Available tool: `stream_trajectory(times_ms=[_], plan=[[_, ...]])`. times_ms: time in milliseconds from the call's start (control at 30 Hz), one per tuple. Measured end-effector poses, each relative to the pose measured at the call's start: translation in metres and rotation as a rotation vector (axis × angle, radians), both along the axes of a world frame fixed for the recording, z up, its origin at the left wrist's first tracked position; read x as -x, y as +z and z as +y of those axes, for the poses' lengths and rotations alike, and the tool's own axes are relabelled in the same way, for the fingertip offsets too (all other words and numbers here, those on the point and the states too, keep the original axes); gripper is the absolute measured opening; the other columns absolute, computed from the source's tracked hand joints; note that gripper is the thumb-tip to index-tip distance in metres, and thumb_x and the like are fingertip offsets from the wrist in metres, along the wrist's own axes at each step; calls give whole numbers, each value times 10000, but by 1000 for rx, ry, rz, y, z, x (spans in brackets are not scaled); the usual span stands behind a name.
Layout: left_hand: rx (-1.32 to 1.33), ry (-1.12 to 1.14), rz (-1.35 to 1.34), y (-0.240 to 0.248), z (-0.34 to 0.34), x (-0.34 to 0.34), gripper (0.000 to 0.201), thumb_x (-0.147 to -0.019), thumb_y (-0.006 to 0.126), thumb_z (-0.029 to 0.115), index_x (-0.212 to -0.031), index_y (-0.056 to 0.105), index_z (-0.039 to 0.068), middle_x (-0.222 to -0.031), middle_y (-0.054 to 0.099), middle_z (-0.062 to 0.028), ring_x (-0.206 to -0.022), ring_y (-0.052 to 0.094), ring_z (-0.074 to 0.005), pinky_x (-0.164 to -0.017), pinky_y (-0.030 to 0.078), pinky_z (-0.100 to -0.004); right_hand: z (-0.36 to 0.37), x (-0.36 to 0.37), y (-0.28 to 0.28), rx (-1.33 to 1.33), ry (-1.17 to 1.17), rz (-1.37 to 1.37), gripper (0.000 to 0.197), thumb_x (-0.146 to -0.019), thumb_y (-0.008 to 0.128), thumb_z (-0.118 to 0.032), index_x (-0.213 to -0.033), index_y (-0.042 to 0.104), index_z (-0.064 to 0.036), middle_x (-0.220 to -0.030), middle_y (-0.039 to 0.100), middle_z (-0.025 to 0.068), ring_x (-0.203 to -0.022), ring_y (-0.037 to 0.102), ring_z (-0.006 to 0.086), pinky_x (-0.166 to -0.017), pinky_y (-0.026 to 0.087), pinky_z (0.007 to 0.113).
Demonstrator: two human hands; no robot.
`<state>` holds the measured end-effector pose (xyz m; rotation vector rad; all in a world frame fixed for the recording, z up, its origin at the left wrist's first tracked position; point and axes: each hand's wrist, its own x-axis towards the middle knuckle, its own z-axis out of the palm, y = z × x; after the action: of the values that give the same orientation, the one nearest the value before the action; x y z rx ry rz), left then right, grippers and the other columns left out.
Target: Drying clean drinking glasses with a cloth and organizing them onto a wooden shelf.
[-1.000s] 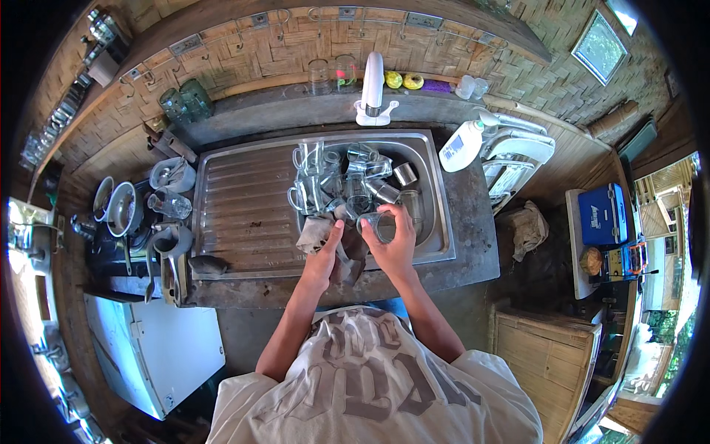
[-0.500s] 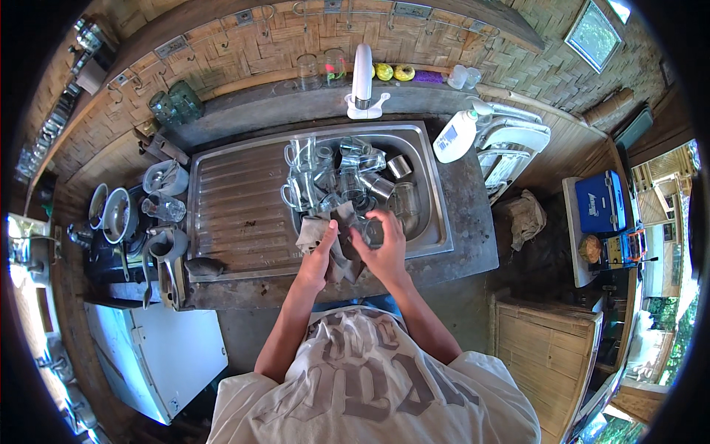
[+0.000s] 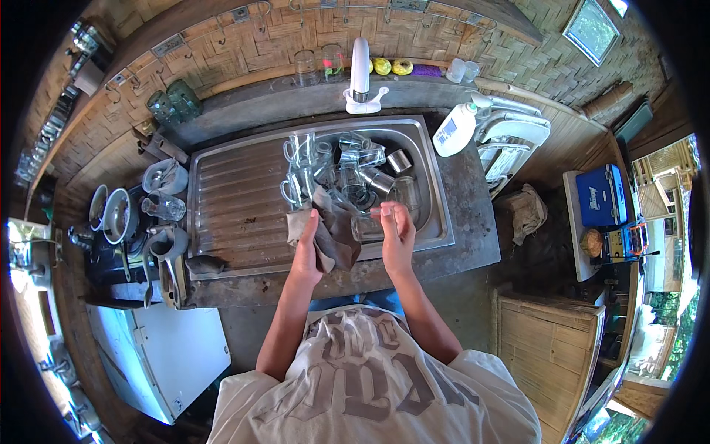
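A grey-brown cloth [image 3: 336, 237] hangs in loose folds from my left hand [image 3: 305, 248], whose fingers are closed on it with the thumb on top. The cloth hangs over the near edge of the steel sink [image 3: 446, 222]. My right hand [image 3: 398, 240] is to the right of the cloth, fingers bent against a clear drinking glass [image 3: 367, 229]; it appears to grip the glass at its right end. Beyond both hands, several glass mugs [image 3: 301, 148] and metal cups [image 3: 399, 161] crowd the sink bowl.
A white faucet [image 3: 360, 74] stands behind the sink, with a white bottle [image 3: 455, 130] at its right. Pots [image 3: 120, 214] and a glass jar [image 3: 164, 208] are left of the ribbed drainboard [image 3: 237, 200]. A blue cooler [image 3: 600, 196] sits at far right.
My right hand has moved right, away from the cloth, and turned more upright. The cloth now hangs more spread out from my left hand, which has shifted slightly left.
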<state>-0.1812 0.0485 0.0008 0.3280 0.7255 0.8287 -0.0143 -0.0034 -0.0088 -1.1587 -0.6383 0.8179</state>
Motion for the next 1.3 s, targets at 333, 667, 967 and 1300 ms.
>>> stream_trajectory(times_ms=[333,667,967,1300], plan=[[-25,-12,-28,15,4,-3,529,-963,618,426,-1352,521,82,-1270,629,-104,-1137,622,-248,-982,493,-401,6,27,-5,-90,97,-124,312,-1020,560,-246,-1230,425,-59,-1309,514,143,-1163,492,191,-1037,359,334],[-100,14,27,18,17,-1,527,-958,617,453,-1291,558,48,-1201,662,-108,-1076,651,-230,-941,510,-358,1,23,14,107,269,-491,641,-729,887,-257,-1190,533,14,-1305,623,175,-1226,594,264,-1038,447,386],[-29,17,-127,8,4,-26,509,-1012,509,425,-1361,495,55,-1279,618,-129,-1154,614,-269,-1000,489,-409,-3,29,-4,-23,73,-210,453,-856,739,-32,-1253,533,46,-1441,485,213,-1314,499,270,-1061,431,376],[109,-99,-173,-5,-3,-32,581,-982,496,567,-1317,545,95,-1219,650,-88,-1098,641,-243,-957,510,-408,-7,-6,6,68,161,-740,577,-680,883,-222,-1162,624,-39,-1424,536,85,-1359,390,358,-1118,330,468]])
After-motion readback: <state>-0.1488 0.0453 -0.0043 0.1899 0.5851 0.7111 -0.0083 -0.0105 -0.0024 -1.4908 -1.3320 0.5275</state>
